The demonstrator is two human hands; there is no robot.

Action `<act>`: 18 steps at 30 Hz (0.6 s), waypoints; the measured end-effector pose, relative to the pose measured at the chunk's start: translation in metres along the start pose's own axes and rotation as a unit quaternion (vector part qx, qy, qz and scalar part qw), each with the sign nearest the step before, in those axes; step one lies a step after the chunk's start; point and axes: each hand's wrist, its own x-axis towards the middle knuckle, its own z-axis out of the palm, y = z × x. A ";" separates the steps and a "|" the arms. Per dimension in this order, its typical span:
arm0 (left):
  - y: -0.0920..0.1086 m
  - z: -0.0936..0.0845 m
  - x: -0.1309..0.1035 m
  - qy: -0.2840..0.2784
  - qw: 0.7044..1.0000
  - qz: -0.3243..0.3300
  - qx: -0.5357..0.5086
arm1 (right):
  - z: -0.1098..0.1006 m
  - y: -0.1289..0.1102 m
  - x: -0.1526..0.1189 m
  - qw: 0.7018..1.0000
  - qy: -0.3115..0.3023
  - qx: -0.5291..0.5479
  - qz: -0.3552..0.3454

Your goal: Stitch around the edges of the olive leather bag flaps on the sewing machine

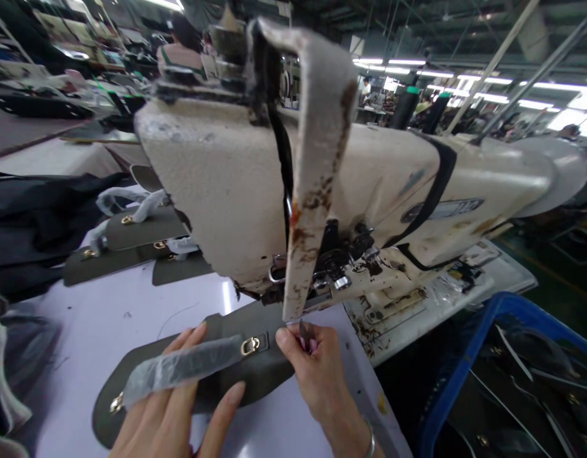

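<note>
L hand [179, 401] (head view): nearest cam; fingers spread, slid under wrapped handle [193, 366], resting on panel; not clamped.
R hand [322, 369]: curled round small pink tool, prob. snips [313, 346]; thumb on panel's R end.
Panel [262, 381]: dk olive, flat on bench [274, 436], R end by sewing m/c [217, 172]; gold buckle [250, 345] near that end.
Panel handling: prob. light, bendy but fairly firm; face may slide easily, mark if scraped.
Handle wrap: clear film, looks slick, likely poor grip.
Best hold: press flat w/ spread fingers, guide by edges, clear of buckle.
Blue crate [505, 300]: R of bench, holds similar dk pcs.
</note>
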 end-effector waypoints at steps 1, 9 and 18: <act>0.005 0.001 0.010 0.012 1.000 0.010 0.017 | 0.000 0.000 0.000 1.000 0.000 0.001 0.006; 0.023 0.000 0.070 -0.049 0.990 0.055 -0.120 | -0.001 0.005 0.001 0.997 0.010 0.046 0.054; 0.018 0.011 0.081 -0.059 0.979 0.006 -0.194 | 0.001 0.007 0.004 0.993 0.030 0.095 0.060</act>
